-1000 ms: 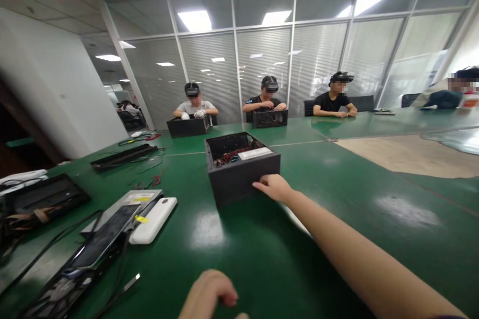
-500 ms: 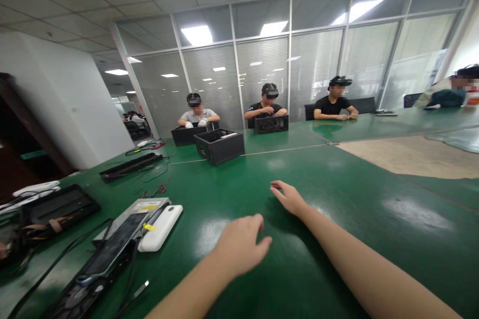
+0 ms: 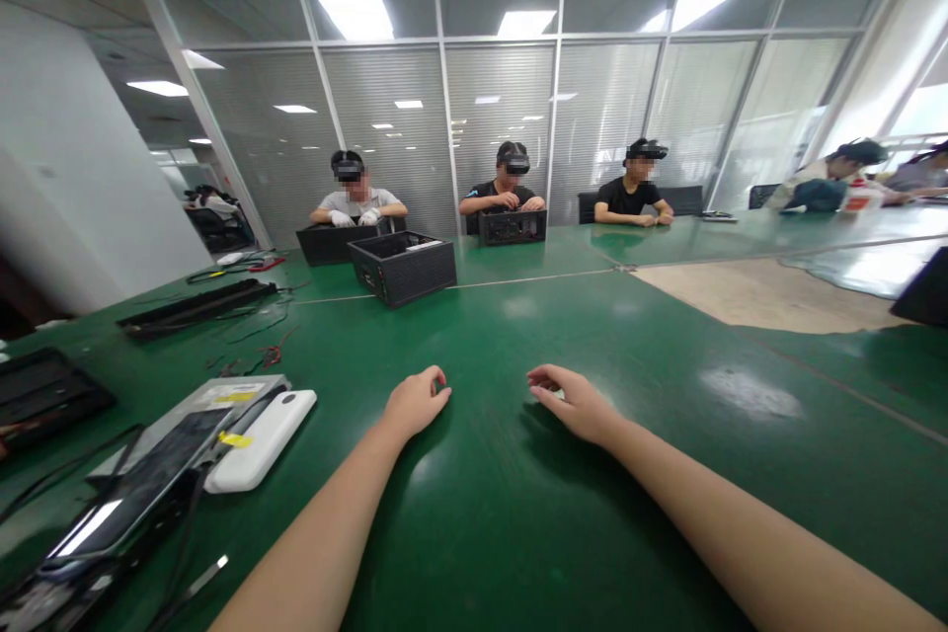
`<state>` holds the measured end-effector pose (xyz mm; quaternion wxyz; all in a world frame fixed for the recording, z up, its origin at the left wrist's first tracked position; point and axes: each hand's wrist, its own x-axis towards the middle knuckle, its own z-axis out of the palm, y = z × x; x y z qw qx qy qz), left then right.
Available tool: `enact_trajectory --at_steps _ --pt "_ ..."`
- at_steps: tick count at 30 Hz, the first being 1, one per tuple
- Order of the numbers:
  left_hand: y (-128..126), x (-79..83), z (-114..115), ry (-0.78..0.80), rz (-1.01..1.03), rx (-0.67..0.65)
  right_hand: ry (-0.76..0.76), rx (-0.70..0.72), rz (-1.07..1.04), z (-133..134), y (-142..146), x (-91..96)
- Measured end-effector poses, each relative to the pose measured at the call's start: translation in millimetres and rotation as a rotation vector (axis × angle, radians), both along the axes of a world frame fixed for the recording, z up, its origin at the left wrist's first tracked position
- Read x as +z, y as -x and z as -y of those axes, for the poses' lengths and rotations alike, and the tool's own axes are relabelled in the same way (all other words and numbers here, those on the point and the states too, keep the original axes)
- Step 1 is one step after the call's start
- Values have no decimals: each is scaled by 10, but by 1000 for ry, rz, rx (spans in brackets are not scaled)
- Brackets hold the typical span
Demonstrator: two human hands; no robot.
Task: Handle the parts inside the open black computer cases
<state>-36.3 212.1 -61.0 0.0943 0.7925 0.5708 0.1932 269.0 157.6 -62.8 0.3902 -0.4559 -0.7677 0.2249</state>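
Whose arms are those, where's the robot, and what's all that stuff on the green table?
There's no robot here! Those are a person's own bare arms, seen by one camera worn on that person's head, looking forward and down. So it's almost like looking through their eyes.

The left hand and the right hand are apart, fingers loosely curled. I can't see anything held in either.

Beyond them on the green table is a black open-topped box. To the left are a white flat device, a dark screen-like slab, red wires and a cable with a metal plug. Across the table, other people are sitting.
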Motion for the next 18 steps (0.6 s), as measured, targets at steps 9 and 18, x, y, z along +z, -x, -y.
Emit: enact_trajectory --at_steps 9,18 --pt "-84 68 51 35 -116 -13 -8 -36 2 -89 -30 -107" --pt "-63 47 46 20 -122 -22 -10 -44 25 -84 -39 -110"
